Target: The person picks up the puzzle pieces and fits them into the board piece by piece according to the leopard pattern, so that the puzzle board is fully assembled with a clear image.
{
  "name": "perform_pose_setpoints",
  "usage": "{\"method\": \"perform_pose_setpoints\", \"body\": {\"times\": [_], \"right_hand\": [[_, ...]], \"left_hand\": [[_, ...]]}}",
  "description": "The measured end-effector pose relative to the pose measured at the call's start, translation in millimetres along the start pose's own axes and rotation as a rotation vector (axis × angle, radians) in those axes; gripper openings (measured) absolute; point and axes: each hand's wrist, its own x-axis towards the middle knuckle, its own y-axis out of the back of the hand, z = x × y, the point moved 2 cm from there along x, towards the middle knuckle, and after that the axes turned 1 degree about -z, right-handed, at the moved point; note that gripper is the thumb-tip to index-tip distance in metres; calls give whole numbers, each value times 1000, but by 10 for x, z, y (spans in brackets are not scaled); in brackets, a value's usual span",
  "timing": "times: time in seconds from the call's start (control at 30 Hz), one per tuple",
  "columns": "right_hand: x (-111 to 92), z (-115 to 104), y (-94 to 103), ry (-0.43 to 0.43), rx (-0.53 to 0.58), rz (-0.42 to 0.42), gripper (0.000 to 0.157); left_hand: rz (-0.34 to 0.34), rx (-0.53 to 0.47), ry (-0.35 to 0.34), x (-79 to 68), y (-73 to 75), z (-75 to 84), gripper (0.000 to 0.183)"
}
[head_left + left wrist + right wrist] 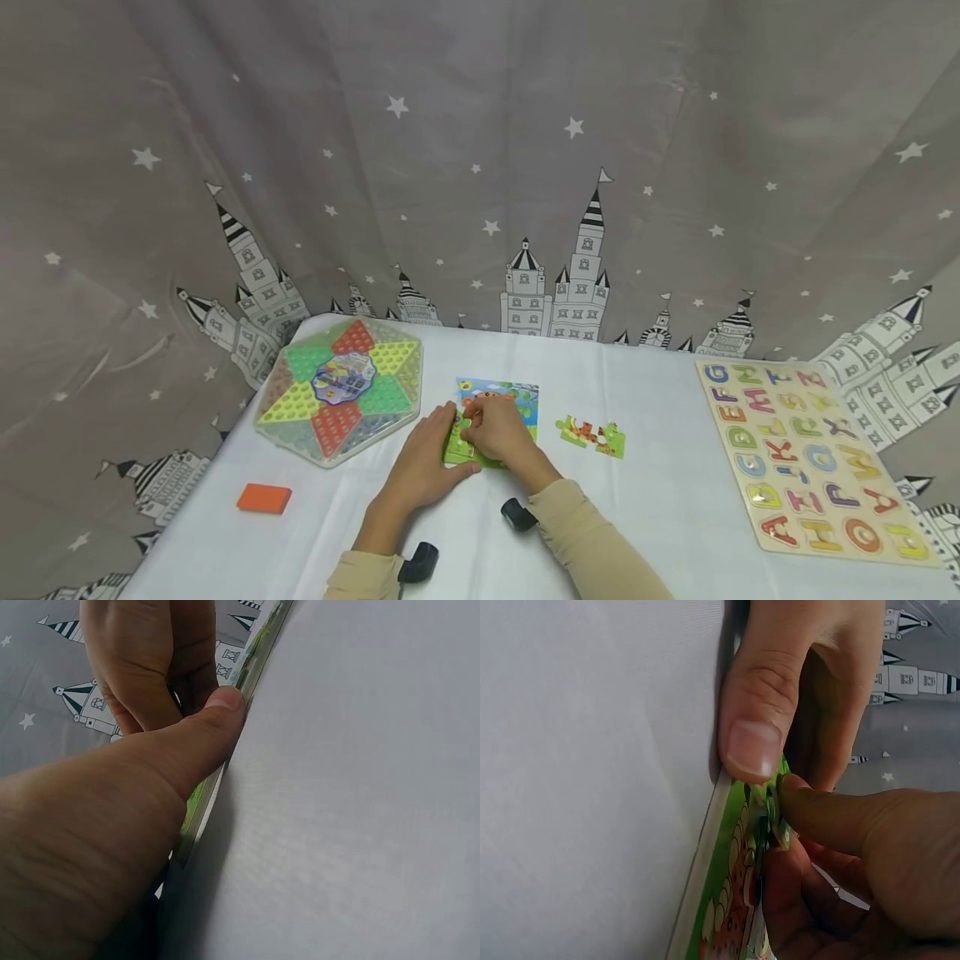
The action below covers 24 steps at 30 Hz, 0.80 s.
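A small jigsaw puzzle (528,398) with a blue and green animal picture lies on the white table, partly covered by both hands. My left hand (426,457) rests along its left edge with straight fingers, the thumb stretched toward the near edge. Over the left part of the picture, my right hand (498,429) pinches a small green puzzle piece (783,834) between thumb and fingers. That piece stands on edge, close over the board, beside the left thumb (754,746). To the right lie several loose green and orange puzzle pieces (611,442).
A hexagonal Chinese checkers board (390,396) lies at the left, with an orange block (264,498) nearer me. At the right is a wooden alphabet board (806,462). A grey curtain (450,167) with castles hangs behind the white table (675,533).
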Motion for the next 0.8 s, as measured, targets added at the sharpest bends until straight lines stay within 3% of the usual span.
{"method": "perform_pose_setpoints", "body": {"times": [0.37, 0.6, 0.8], "right_hand": [[-23, -54, -75, -13, -130, 4, 14], [-75, 174, 32, 19, 29, 20, 22], [-306, 559, 374, -57, 131, 137, 30]], "left_hand": [[15, -3, 8, 0, -14, 9, 101], [3, 13, 15, 14, -29, 5, 102], [-21, 12, 60, 10, -36, 11, 103]]}}
